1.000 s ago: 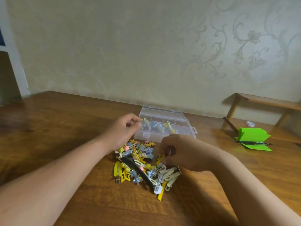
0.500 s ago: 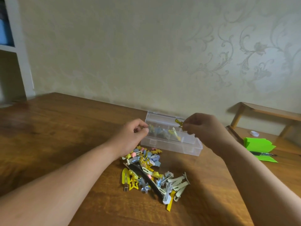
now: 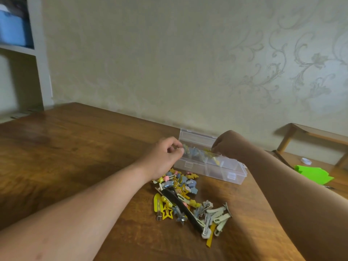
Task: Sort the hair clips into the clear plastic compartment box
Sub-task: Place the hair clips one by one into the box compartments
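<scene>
Clear plastic compartment box (image 3: 228, 171): set on the wooden tabletop (image 3: 75, 147), lid (image 3: 195, 137) raised at the back. Blue and yellow hair clips (image 3: 195, 153) are seen in its left compartments. Loose clip pile (image 3: 188, 202): heaped just in front of the box. Left hand (image 3: 164, 156): curled at the box's left end. Right hand (image 3: 227, 146): curled over its middle. Whether either grasps a clip cannot be told.

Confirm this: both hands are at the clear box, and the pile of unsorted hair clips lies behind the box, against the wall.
One detail is wrong. The head view shows the pile of hair clips in front of the clear box, on the person's side, not behind it. The left hand and right hand are indeed at the box.
</scene>
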The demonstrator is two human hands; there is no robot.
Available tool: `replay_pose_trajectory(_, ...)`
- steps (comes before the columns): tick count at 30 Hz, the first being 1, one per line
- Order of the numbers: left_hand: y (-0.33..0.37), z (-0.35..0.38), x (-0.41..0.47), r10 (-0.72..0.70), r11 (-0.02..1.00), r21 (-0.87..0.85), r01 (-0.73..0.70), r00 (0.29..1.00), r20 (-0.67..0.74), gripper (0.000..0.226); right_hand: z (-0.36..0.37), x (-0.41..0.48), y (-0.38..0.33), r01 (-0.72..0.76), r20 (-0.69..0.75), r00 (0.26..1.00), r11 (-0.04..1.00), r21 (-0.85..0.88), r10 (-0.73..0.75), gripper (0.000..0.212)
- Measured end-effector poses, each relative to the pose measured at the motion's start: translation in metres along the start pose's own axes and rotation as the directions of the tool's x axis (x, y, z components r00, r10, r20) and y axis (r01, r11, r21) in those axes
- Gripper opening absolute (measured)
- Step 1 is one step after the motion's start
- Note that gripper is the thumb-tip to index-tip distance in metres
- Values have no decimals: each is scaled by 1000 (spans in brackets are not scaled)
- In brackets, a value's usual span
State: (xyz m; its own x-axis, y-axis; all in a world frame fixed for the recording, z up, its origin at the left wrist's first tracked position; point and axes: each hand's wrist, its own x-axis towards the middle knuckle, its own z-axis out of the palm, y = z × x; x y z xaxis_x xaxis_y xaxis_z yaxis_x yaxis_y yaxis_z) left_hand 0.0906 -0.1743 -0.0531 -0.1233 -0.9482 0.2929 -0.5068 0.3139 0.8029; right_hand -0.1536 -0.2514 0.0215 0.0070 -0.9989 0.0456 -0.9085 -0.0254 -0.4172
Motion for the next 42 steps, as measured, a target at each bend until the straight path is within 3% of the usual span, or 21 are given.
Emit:
replay_pose_trajectory(7, 0, -1, 1, 5, 1000, 30, -5, 1000, -10, 27, 1, -4, -2, 19, -7, 1000, 999, -50, -20, 14)
replay_pose_trajectory(13, 3, -2, -1, 0, 1000, 12, 0, 1000, -19, 26, -6, -53, -1, 201, -223, 958, 976, 88, -178, 13)
replay_pose_trajectory(16, 4, -1, -2, -4, 1000, 17, 5, 1000, -24, 27, -10, -89, 7, 310, -238, 934, 936, 167, -267, 11)
replay_pose_trajectory(24, 8, -2, -5, -37, 998, -48, 33, 997, -72, 26, -2, -122, 34, 378, -6, 925, 916, 135, -380, 11)
replay_pose_trajectory(33, 15, 0, -9, -68, 998, -23, 66, 993, -101, 26, -24, -135, 40, 432, 375, 836, 902, -1, -400, 26)
replay_pose_trajectory(42, 7, 0, -4, -71, 996, -60, 64, 989, -126, 20, -24, -138, 41, 430, 499, 792, 901, -50, -350, 16)
